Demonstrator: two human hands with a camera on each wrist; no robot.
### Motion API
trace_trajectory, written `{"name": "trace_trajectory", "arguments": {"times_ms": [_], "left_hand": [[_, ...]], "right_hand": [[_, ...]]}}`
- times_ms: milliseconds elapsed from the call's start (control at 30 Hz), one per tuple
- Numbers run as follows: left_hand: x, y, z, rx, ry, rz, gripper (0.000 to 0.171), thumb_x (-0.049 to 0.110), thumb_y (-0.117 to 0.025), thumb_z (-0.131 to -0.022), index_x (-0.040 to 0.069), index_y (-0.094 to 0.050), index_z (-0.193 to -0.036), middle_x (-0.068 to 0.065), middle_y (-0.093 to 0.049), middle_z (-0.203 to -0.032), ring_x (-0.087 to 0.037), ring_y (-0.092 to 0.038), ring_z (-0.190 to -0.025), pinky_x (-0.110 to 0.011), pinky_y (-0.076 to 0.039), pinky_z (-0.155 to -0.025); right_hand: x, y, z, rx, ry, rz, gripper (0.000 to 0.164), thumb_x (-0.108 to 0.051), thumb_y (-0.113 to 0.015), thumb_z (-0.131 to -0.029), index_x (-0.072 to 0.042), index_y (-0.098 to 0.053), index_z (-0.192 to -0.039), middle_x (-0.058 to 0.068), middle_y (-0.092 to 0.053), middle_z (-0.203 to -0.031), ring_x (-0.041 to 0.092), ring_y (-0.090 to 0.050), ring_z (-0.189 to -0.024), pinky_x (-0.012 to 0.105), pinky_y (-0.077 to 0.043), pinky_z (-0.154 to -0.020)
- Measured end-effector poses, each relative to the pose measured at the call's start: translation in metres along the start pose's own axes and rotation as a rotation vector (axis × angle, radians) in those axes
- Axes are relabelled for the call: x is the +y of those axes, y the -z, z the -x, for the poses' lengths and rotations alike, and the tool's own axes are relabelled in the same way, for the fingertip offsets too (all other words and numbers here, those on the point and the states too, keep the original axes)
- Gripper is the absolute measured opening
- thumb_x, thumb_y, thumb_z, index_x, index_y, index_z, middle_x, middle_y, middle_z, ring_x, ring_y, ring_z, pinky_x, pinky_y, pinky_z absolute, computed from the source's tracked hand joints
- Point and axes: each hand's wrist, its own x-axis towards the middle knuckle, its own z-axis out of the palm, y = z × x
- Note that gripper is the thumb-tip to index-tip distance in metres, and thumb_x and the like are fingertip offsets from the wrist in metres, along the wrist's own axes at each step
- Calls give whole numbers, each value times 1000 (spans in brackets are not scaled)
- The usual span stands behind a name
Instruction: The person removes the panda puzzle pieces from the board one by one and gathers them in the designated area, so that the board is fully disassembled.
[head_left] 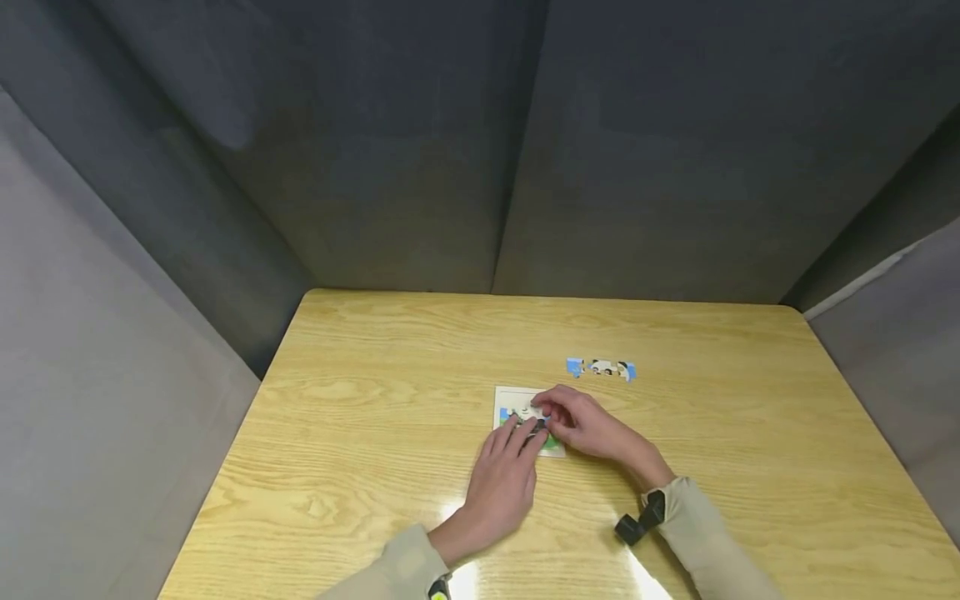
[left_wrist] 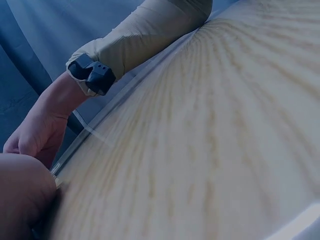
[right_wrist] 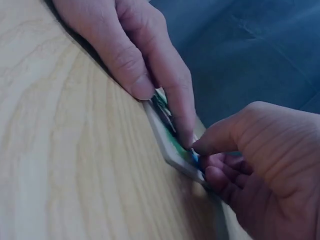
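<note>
A small jigsaw puzzle sits in a white-rimmed tray (head_left: 514,390), showing a black-and-white animal over blue and green. My left hand (head_left: 502,483) rests on its near left part, fingers extended over the picture. In the right wrist view, the left index fingertip presses down close to the right hand's thumb. At the tray's right side my right hand (head_left: 588,427) has curled fingers and pinches a puzzle piece (right_wrist: 195,158) with a blue edge. Most of that piece is hidden by the fingers. Hands cover much of the puzzle.
Behind the tray, slightly right, lie several loose puzzle pieces (head_left: 602,367) in blue, white and black. The wooden table (head_left: 360,400) is bordered by a dark curtain (head_left: 405,208) at the back and grey curtains at the sides. Each wrist wears a black device.
</note>
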Motion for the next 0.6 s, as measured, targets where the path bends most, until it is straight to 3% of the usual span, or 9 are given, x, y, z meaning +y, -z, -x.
{"name": "trace_trajectory", "arguments": {"times_ms": [233, 433, 600], "left_hand": [[6, 4, 11, -6, 17, 33, 48, 23, -42, -109, 16, -48, -156, -10, -40, -163, -34, -32, -153, -49, -34, -122], [11, 7, 18, -1, 4, 36, 46, 24, -44, -109, 15, -51, -153, -11, -42, -161, -34, -35, -151, -50, -37, -120], [13, 5, 18, 24, 18, 21, 47, 24, -46, -108, 17, -51, -154, -10, -44, -158, -34, -37, -149, -49, -38, -119]], "right_hand": [[-8, 2, -3, -58, 5, 58, 36, -1, -70, -95, 1, -64, -131, 6, -58, -96, 15, -54, -83, 26, -49, -71], [-21, -2, -10, -68, -18, 153, 36, -5, -72, -96, 1, -65, -131, 7, -55, -95, 13, -47, -81, 26, -45, -70], [-27, -8, -19, -91, -22, 143, 27, -2, -66, -100, 3, -66, -126, 9, -60, -101, 14, -53, -87, 30, -51, -77]]}}
